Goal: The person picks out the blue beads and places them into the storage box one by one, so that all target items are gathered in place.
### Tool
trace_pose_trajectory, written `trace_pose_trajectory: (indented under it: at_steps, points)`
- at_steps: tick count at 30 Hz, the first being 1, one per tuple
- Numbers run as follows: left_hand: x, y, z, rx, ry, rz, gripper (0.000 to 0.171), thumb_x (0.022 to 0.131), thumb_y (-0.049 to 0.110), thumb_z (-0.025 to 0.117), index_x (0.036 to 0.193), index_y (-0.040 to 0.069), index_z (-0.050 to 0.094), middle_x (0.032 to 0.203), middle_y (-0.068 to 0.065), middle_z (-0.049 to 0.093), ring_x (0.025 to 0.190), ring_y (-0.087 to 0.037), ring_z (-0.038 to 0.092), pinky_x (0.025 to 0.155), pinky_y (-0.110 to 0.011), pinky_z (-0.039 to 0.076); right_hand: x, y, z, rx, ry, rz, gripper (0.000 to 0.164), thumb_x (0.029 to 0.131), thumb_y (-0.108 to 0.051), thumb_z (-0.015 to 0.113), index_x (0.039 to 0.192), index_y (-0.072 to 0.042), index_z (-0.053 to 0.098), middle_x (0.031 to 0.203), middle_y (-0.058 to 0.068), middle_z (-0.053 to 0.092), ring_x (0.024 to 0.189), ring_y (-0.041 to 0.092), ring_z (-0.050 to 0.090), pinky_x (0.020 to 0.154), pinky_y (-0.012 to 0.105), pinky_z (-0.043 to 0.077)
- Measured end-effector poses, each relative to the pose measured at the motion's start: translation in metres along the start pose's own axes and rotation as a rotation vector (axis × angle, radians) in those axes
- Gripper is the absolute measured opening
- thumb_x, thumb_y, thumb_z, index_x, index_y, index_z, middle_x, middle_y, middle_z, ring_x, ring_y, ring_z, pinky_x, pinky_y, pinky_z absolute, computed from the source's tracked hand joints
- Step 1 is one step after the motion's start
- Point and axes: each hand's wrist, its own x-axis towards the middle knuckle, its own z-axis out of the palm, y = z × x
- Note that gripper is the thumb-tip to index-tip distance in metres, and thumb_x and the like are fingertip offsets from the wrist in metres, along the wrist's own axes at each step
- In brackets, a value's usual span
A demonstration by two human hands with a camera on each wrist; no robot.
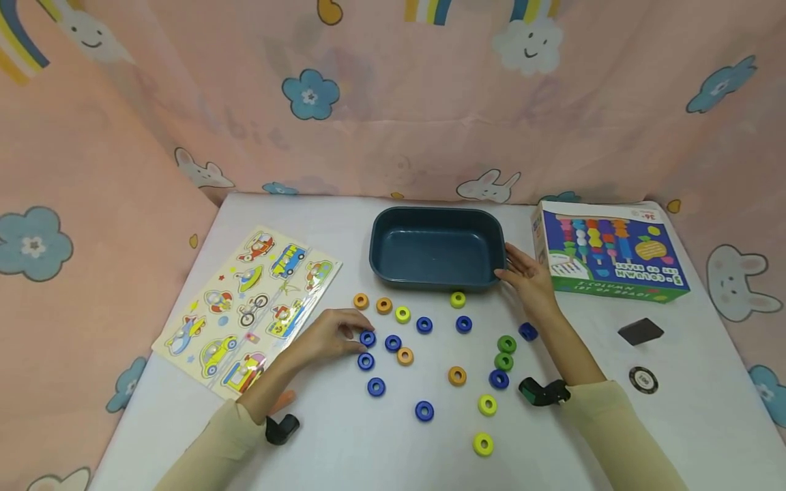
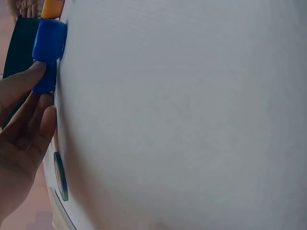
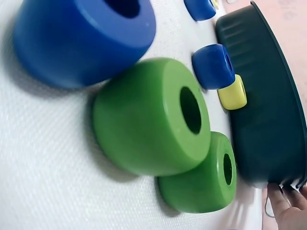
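My left hand (image 1: 334,334) pinches a blue ring bead (image 1: 367,339) between thumb and fingers. In the left wrist view, that bead (image 2: 47,79) stands behind another blue bead (image 2: 50,40). A third blue bead (image 1: 366,361) lies just below the left fingertips. At the back of the table, my right hand (image 1: 531,279) grips the right end of a dark teal plastic basin (image 1: 437,281), thumb at its front corner and fingers along its side. The basin's inside is bare. Two green beads (image 3: 151,117) lie close to the right wrist camera.
Blue, orange (image 1: 457,376), yellow (image 1: 483,444) and green beads are scattered across the white table. A picture puzzle board (image 1: 245,310) lies at the left. On the right are a bead toy box (image 1: 614,256), a black block (image 1: 641,331) and a round black chip (image 1: 643,380).
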Motion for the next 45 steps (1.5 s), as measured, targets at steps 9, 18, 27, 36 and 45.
trace_pose_trajectory:
  at_steps: [9, 18, 27, 36, 45]
  points:
    - [0.005, 0.011, -0.020, -0.209, 0.082, 0.012, 0.034, 0.072, 0.008, 0.079, 0.105, 0.003, 0.068, 0.105, -0.004, 0.063, 0.091, -0.019, 0.062, 0.080, -0.037, 0.052, 0.000, -0.001, -0.001, -0.036, 0.004, 0.005, 0.062, 0.087, 0.005, 0.057, 0.143, -0.001, 0.029, 0.146, 0.016, 0.030, 0.132, 0.025, 0.031, 0.097, 0.021, 0.038]
    - [0.036, 0.055, -0.051, -0.321, 0.142, 0.111, 0.035, 0.077, -0.006, 0.071, 0.111, -0.009, 0.061, 0.108, -0.021, 0.062, 0.099, -0.034, 0.058, 0.082, -0.042, 0.050, 0.000, 0.002, 0.000, -0.050, 0.012, 0.028, 0.062, 0.089, 0.005, 0.056, 0.144, -0.004, 0.029, 0.146, 0.014, 0.029, 0.132, 0.025, 0.031, 0.097, 0.023, 0.037]
    - [0.096, 0.070, -0.055, -0.328, 0.160, 0.046, 0.037, 0.078, 0.000, 0.072, 0.113, -0.006, 0.062, 0.109, -0.018, 0.062, 0.094, -0.032, 0.061, 0.078, -0.031, 0.052, 0.000, 0.003, 0.003, -0.035, 0.010, 0.020, 0.061, 0.088, 0.006, 0.056, 0.143, -0.003, 0.030, 0.146, 0.015, 0.031, 0.132, 0.025, 0.031, 0.098, 0.023, 0.037]
    - [0.157, 0.054, -0.052, -0.277, 0.180, 0.016, 0.037, 0.074, 0.015, 0.079, 0.109, 0.007, 0.068, 0.103, -0.005, 0.067, 0.096, -0.016, 0.060, 0.081, -0.029, 0.050, 0.000, 0.005, 0.001, -0.077, 0.028, 0.015, 0.061, 0.088, 0.003, 0.058, 0.143, -0.005, 0.032, 0.145, 0.014, 0.033, 0.131, 0.025, 0.033, 0.098, 0.024, 0.038]
    - [0.178, 0.053, -0.051, -0.265, 0.159, 0.003, 0.036, 0.072, 0.011, 0.080, 0.106, 0.005, 0.069, 0.098, -0.006, 0.068, 0.091, -0.017, 0.062, 0.079, -0.029, 0.051, 0.002, 0.004, 0.000, -0.086, 0.048, 0.021, 0.062, 0.087, 0.001, 0.061, 0.142, -0.007, 0.034, 0.144, 0.012, 0.034, 0.130, 0.022, 0.035, 0.098, 0.025, 0.037]
